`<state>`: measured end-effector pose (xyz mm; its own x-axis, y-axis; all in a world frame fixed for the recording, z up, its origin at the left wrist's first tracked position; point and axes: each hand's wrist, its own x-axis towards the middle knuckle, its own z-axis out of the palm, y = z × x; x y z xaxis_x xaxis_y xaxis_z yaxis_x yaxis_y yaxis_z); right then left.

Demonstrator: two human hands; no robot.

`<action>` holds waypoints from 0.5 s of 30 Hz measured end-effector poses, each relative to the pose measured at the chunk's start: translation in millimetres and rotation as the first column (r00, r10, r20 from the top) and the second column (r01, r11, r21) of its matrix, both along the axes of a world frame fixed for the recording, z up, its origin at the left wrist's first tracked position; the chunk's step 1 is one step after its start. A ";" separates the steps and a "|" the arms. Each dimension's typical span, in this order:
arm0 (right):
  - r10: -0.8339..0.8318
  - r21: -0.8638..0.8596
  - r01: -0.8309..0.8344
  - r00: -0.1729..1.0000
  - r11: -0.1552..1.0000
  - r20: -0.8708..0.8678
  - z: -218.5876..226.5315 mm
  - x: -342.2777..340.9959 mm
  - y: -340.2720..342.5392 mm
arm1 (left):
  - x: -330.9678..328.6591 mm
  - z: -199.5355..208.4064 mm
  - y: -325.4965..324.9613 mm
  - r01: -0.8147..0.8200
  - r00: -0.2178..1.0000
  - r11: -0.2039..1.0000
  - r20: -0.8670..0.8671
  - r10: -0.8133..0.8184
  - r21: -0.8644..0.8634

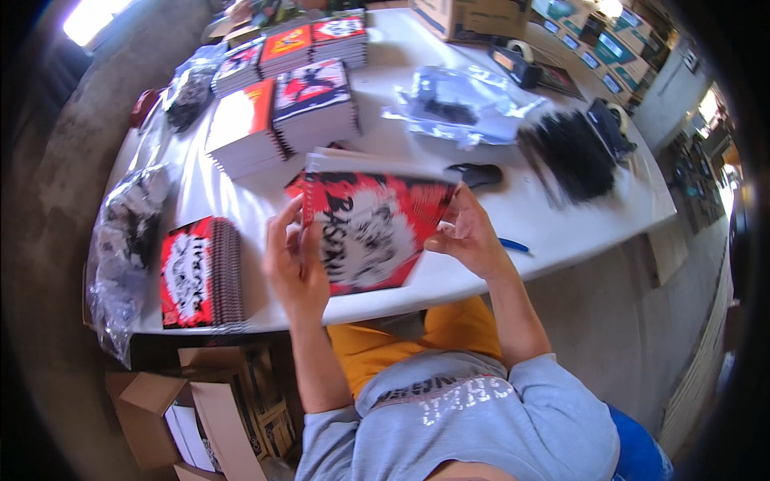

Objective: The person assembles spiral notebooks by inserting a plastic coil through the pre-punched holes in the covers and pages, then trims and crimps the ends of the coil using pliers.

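Note:
Above the table's front edge I hold a notebook [373,228] with a red, black and white cover, tilted, with white pages showing behind its top edge. My left hand [298,260] grips its left edge, where blur hides whether a coil is fitted. At the upper right corner my right hand [468,234] pinches it between thumb and fingers. To the left lies a stack of matching spiral notebooks [188,276] with dark coils. Partly hidden behind the held notebook is another red-covered piece [295,184].
Farther back stand white-paged stacks with orange [245,112] and dark blue [311,88] covers. Black coils [573,156] lie at right, near a plastic bag [453,104], a tape dispenser [517,64], a black object [479,174] and a blue pen [515,247]. An open carton [216,421] sits below.

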<state>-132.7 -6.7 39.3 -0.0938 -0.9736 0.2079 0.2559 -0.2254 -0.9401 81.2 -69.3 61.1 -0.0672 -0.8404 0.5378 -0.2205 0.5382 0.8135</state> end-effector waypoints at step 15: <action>0.115 0.046 -0.116 0.993 0.992 0.021 -79.5 -28.5 12.7 | 42.8 -46.3 33.6 -0.189 0.952 0.980 0.233 0.198 -0.060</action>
<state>-161.1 6.0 -40.3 0.0167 -0.9868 0.1612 0.2950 -0.1492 -0.9438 124.0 -35.7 14.8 -0.0340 -0.8297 0.5571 -0.5071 0.4947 0.7058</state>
